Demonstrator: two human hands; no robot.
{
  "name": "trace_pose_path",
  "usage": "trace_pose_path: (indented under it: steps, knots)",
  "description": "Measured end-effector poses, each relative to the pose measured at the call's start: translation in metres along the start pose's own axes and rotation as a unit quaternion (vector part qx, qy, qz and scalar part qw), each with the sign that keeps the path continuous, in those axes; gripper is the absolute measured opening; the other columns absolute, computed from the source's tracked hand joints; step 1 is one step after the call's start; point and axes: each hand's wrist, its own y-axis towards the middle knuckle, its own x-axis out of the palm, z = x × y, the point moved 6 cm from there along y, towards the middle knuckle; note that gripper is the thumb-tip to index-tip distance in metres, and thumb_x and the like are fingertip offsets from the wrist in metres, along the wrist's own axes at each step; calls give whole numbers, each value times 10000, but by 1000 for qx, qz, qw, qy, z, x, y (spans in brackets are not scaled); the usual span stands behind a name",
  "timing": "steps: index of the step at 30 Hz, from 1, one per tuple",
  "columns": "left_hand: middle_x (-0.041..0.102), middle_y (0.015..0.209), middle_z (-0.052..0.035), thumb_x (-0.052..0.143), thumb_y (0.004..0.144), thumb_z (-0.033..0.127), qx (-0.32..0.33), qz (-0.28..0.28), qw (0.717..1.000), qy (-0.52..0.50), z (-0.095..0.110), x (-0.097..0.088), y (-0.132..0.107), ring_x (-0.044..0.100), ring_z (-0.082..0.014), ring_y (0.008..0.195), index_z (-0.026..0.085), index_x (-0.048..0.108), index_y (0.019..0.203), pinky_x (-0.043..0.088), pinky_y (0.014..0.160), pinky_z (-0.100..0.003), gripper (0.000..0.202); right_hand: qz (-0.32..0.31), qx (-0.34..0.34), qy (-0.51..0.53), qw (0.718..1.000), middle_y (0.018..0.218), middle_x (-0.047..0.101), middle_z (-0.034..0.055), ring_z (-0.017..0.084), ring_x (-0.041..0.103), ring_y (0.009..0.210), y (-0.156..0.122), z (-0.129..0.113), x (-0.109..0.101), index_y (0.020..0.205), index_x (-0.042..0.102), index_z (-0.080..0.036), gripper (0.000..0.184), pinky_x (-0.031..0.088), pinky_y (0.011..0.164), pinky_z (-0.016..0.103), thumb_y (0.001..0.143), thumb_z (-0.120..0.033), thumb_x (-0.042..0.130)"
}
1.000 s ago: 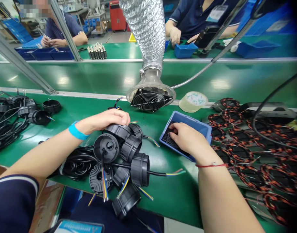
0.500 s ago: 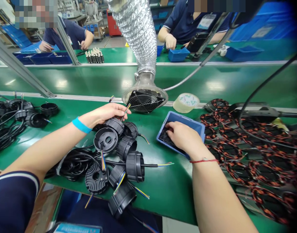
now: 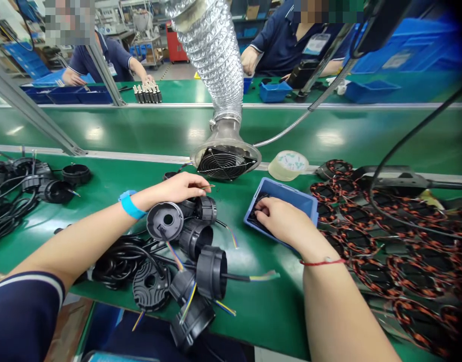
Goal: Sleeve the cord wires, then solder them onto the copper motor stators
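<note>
My left hand [image 3: 183, 188] is closed in a pinch on thin wires [image 3: 209, 187], whose tips stick out past the thumb. Just below it lies a pile of round black plastic caps [image 3: 165, 221] with cables running through them and coloured wire ends coming out. My right hand [image 3: 278, 215] reaches into a blue bin [image 3: 310, 201]. Its fingers are bent together over small black pieces [image 3: 258, 210] at the bin's left side. Whether a piece is between those fingertips is hidden.
Above the table hangs a fume duct [image 3: 225, 143] with a fan grille. A tape roll [image 3: 287, 165] stands behind the bin. Wound copper coils [image 3: 355, 231] cover the right side. More capped cables [image 3: 46, 183] lie left. Two co-workers work across the bench [image 3: 178, 90].
My left hand has turned and lowered a little, and the wires in it now point right instead of up. My right hand stays in the bin, its fingers slightly more curled.
</note>
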Motion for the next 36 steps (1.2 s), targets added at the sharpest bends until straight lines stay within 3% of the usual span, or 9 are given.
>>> trace_pose_path:
  steps: [4, 7, 14, 20, 23, 27, 36]
  knots:
    - [700, 844, -30, 611, 805, 180, -10, -73, 987, -145, -5, 30, 7, 613, -104, 781, 114, 676, 933, 470, 789, -244, 158, 13, 6, -11, 1000, 958, 707, 64, 197, 648, 848, 2, -3, 0, 877, 647, -195, 190, 420, 654, 284, 855, -251, 466]
    - [671, 741, -10, 596, 815, 159, -44, -84, 966, -240, -6, 46, 12, 589, -80, 673, 107, 662, 890, 476, 713, -228, 112, 23, 13, -19, 999, 923, 710, 59, 201, 649, 833, 2, -3, 0, 831, 634, -203, 180, 395, 616, 283, 842, -258, 463]
    - [649, 689, 4, 561, 853, 152, -90, -25, 961, -259, -12, 46, 12, 568, -58, 574, 95, 635, 911, 427, 567, -183, 110, 39, 19, -6, 999, 816, 711, 37, 185, 638, 731, 2, 2, -2, 775, 627, -220, 199, 374, 582, 277, 846, -265, 446]
    - [644, 684, -4, 586, 840, 145, -54, 11, 953, -299, -11, 45, 13, 589, -68, 588, 104, 573, 815, 472, 631, -216, 51, 53, 17, 139, 989, 761, 706, 21, 182, 640, 705, 2, 18, -6, 784, 648, -220, 160, 449, 670, 289, 807, -274, 499]
    - [644, 697, -2, 601, 835, 164, -16, 4, 960, -279, -5, 44, 11, 577, -69, 626, 109, 585, 788, 481, 681, -228, 74, 84, 19, 297, 951, 724, 686, 31, 175, 635, 674, 1, 21, -10, 769, 643, -199, 189, 485, 661, 287, 750, -379, 588]
    - [654, 721, -4, 581, 842, 161, -2, -21, 976, -217, 5, 42, 8, 576, -81, 677, 113, 611, 786, 477, 724, -236, 80, 126, 22, 485, 865, 696, 660, 27, 150, 616, 620, 0, 16, -13, 734, 621, -184, 392, 513, 633, 283, 628, -548, 719]
    - [638, 697, 1, 577, 848, 183, -14, -24, 981, -194, 11, 41, 8, 565, -84, 666, 106, 621, 745, 452, 707, -224, 137, 151, 8, 600, 785, 689, 658, 12, 124, 627, 603, -8, -25, -11, 734, 609, -186, 331, 517, 587, 247, 631, -459, 765]
